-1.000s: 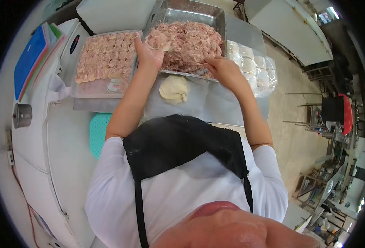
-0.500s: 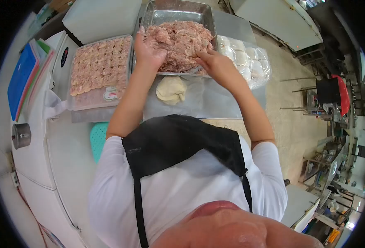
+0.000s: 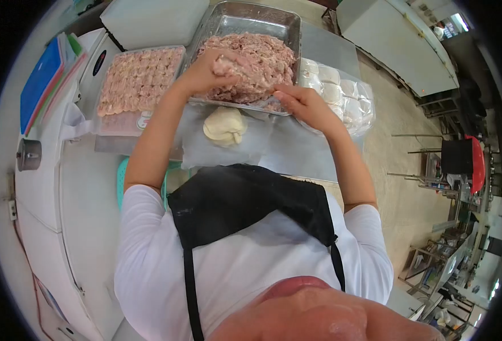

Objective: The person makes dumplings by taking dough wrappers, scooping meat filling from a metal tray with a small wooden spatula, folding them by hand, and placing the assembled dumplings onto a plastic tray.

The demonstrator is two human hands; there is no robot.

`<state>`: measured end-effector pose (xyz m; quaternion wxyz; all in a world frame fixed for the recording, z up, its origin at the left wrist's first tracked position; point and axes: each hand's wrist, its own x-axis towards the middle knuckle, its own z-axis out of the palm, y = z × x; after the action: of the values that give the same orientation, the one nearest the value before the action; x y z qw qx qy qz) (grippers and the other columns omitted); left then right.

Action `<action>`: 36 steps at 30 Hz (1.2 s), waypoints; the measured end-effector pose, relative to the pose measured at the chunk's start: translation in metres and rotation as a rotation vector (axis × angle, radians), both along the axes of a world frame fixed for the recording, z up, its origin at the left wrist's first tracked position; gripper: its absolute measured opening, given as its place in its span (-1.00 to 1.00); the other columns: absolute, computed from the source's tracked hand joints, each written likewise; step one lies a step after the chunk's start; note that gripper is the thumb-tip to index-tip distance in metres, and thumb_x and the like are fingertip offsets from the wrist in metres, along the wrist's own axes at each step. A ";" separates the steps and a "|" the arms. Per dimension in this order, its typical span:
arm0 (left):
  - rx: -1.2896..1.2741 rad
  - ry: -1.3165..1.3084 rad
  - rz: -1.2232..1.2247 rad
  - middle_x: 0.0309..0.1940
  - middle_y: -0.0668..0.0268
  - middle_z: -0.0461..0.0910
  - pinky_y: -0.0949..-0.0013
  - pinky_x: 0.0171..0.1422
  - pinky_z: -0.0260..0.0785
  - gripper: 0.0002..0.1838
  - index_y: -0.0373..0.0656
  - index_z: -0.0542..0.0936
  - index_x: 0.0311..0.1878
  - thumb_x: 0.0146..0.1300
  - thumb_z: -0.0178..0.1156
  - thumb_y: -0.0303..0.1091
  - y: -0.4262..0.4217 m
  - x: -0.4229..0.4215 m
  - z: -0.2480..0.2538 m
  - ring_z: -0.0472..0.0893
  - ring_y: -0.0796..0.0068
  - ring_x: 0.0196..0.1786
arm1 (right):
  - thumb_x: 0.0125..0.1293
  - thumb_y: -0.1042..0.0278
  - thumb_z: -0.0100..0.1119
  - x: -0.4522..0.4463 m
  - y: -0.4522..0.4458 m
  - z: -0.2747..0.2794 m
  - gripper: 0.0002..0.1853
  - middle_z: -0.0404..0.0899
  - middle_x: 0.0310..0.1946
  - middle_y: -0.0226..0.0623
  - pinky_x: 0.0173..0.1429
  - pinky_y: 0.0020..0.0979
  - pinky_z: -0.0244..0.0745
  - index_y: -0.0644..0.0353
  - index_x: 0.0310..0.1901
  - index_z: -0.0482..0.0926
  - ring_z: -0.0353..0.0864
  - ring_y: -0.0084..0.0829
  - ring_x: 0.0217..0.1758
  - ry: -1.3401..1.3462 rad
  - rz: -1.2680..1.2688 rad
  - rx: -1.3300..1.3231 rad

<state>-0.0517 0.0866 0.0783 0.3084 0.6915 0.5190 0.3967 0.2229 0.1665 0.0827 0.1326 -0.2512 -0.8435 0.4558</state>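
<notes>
Left hand (image 3: 206, 73), flat-palmed earlier, now curls round meat lump (image 3: 226, 66), apparently gathering it; right hand (image 3: 307, 106): grip unclear

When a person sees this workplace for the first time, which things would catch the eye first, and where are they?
Probably the big mound of minced meat first, in the metal tray at top centre. To its left, close rows of meaty pieces fill most of a container; to its right lie white rounded pieces in clear plastic.
</notes>
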 end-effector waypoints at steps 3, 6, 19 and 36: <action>0.106 0.250 0.008 -0.24 0.24 0.66 0.35 -0.05 0.43 -0.65 -0.23 0.61 -0.07 0.04 0.35 -0.38 0.002 0.013 -0.015 0.59 0.47 -0.16 | 0.38 0.11 0.12 0.003 0.023 -0.033 -0.61 0.67 -0.16 -0.16 -0.06 -0.41 0.49 0.22 0.07 0.58 0.62 -0.42 -0.21 -0.062 0.066 -0.035; -0.088 0.232 0.181 -0.15 0.23 0.64 0.36 0.05 0.40 -0.62 -0.23 0.60 -0.05 0.03 0.37 -0.35 0.009 0.017 -0.041 0.57 0.43 -0.08 | 0.37 0.11 0.13 0.007 0.053 -0.043 -0.63 0.66 -0.13 -0.12 -0.11 -0.39 0.51 0.18 0.07 0.59 0.65 -0.33 -0.23 -0.104 0.098 0.199; -0.466 -0.240 0.358 -0.07 0.22 0.60 0.34 0.02 0.44 -0.44 -0.25 0.49 0.14 0.07 0.40 -0.28 -0.007 0.045 -0.024 0.56 0.43 -0.10 | 0.37 0.19 0.05 0.030 0.083 -0.040 -0.72 0.64 -0.23 -0.04 -0.06 -0.17 0.50 0.14 -0.04 0.61 0.62 -0.07 -0.11 -0.346 -0.006 0.627; -0.135 0.213 0.442 -0.07 0.05 0.62 0.33 0.05 0.45 -0.29 -0.26 0.49 0.19 -0.03 0.42 -0.11 0.004 0.010 -0.067 0.62 0.33 -0.16 | 0.38 0.18 0.08 0.003 0.029 -0.049 -0.72 0.62 -0.19 -0.13 -0.14 -0.18 0.50 0.06 0.02 0.59 0.61 -0.04 -0.20 -0.029 -0.016 0.639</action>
<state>-0.0421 0.0904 0.0113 0.2035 0.5769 0.7124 0.3439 0.2256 0.1955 0.0333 0.1961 -0.2099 -0.9439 0.1630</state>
